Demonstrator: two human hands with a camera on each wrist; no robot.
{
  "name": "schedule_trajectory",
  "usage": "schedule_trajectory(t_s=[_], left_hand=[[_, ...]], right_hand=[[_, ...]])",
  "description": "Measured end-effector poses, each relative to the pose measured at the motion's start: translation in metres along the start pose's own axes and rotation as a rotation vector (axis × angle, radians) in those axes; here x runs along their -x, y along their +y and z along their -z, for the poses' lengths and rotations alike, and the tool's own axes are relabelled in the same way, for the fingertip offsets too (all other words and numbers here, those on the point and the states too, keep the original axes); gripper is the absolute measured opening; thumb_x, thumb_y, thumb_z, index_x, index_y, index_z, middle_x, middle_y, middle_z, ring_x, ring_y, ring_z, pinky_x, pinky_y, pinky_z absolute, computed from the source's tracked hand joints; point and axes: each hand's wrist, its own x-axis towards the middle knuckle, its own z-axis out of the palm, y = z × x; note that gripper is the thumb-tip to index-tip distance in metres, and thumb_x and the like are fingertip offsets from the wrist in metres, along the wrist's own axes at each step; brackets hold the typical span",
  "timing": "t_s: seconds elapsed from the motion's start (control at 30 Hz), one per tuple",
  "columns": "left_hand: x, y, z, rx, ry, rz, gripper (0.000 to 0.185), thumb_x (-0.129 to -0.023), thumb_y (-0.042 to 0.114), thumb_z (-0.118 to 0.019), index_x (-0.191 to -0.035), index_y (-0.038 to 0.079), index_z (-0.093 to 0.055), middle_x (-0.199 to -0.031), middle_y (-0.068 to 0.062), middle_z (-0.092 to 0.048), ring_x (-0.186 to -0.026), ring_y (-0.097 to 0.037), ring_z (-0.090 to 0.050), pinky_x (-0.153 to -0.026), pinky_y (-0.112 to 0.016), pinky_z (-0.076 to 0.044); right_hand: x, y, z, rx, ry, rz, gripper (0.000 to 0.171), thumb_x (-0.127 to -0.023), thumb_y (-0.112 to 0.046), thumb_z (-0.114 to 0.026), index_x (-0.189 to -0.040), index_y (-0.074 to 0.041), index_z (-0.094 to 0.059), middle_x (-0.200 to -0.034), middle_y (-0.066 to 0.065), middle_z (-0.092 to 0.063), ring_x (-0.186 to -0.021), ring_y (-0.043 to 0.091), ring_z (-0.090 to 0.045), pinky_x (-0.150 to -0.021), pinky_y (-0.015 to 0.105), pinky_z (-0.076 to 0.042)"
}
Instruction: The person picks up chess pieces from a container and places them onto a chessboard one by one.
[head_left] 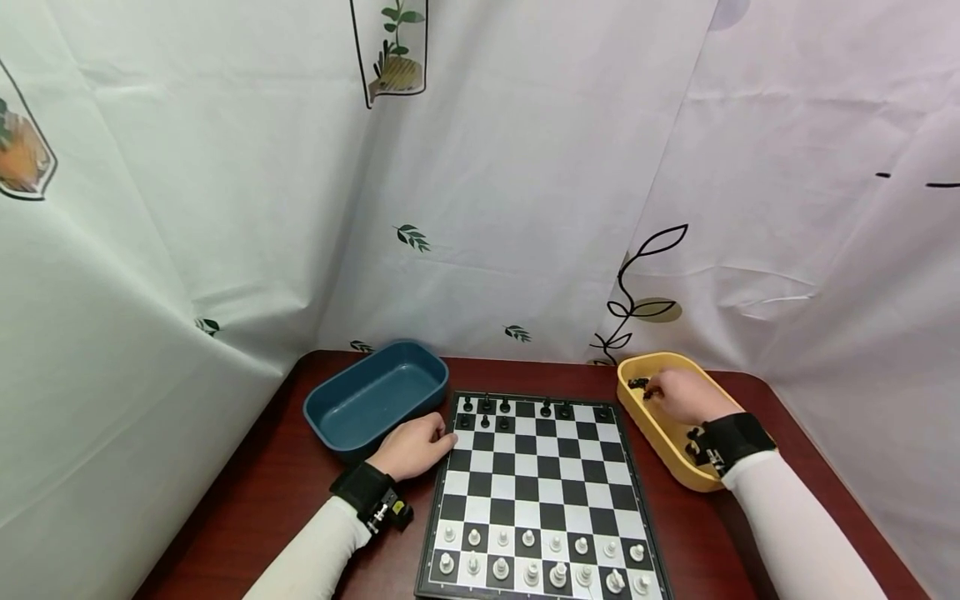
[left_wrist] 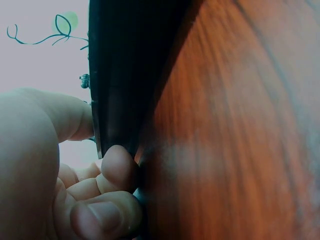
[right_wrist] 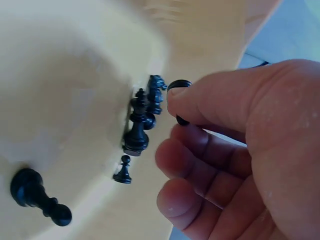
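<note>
pinching a black chess piece point(right_wrist: 179, 84) at the yellow tray point(head_left: 663, 446)

the right hand point(head_left: 684, 396) is inside the yellow tray's far part, its grip clenched on the black chess piece between thumb and finger; the thumb covers most of the piece, so its kind cannot be told. in the right wrist view a king point(right_wrist: 136, 130) shows close by in the tray, with a small pawn point(right_wrist: 123, 170) just beside its base and a knight point(right_wrist: 156, 82) near its top. another pawn point(right_wrist: 40, 197) is well apart from them.

the left hand point(head_left: 411, 450) has its grip on the left edge of the chessboard point(head_left: 536, 467), one digit over the top and curled fingers against the side. behind that hand, the blue tray point(head_left: 382, 387) stands near the board's far left corner.

black pieces point(head_left: 504, 423) stand on the two far rows, six at the back and three in front at the left. white pieces point(head_left: 558, 575) fill the two near rows. everything sits on a dark red desk point(head_left: 262, 483), before a pale curtain point(head_left: 510, 167) with leaf prints.
</note>
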Motion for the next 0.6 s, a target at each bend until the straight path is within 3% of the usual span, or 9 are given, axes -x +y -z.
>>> schedule_trajectory(t_s=[0.13,0.37,0.6], left_hand=[[0.000,-0.001,0.000,0.000,-0.003,-0.001,0.031,-0.108,0.040,-0.069,-0.084,0.022,-0.060,-0.071,0.006,-0.056,-0.063,-0.013,-0.051,-0.062,-0.035,-0.042],[0.000,-0.002,0.000,-0.002,0.003,-0.005,0.032,-0.108,0.042,-0.068,-0.084,0.022,-0.060,-0.071,0.007,-0.055,-0.062,-0.013,-0.051,-0.061,-0.034,-0.041],[-0.001,-0.004,-0.002,-0.005,0.000,-0.012,0.032,-0.108,0.042,-0.068,-0.084,0.022,-0.060,-0.070,0.006,-0.055,-0.062,-0.013,-0.051,-0.061,-0.034,-0.041]], right_hand=[[0.001,-0.005,0.007,-0.006,0.015,-0.011,0.007,-0.093,0.003,-0.074,-0.093,0.000,-0.080,-0.081,0.001,-0.057,-0.074,0.016,-0.051,-0.069,0.039,-0.047],[0.004,-0.010,0.017,0.012,0.050,-0.070,0.007,-0.098,0.002,-0.075,-0.101,0.003,-0.081,-0.088,0.006,-0.062,-0.083,0.025,-0.063,-0.079,0.048,-0.055],[0.001,-0.020,0.027,0.013,0.105,-0.104,0.005,-0.099,0.001,-0.075,-0.099,0.000,-0.080,-0.089,0.006,-0.058,-0.082,0.025,-0.059,-0.077,0.049,-0.053]])
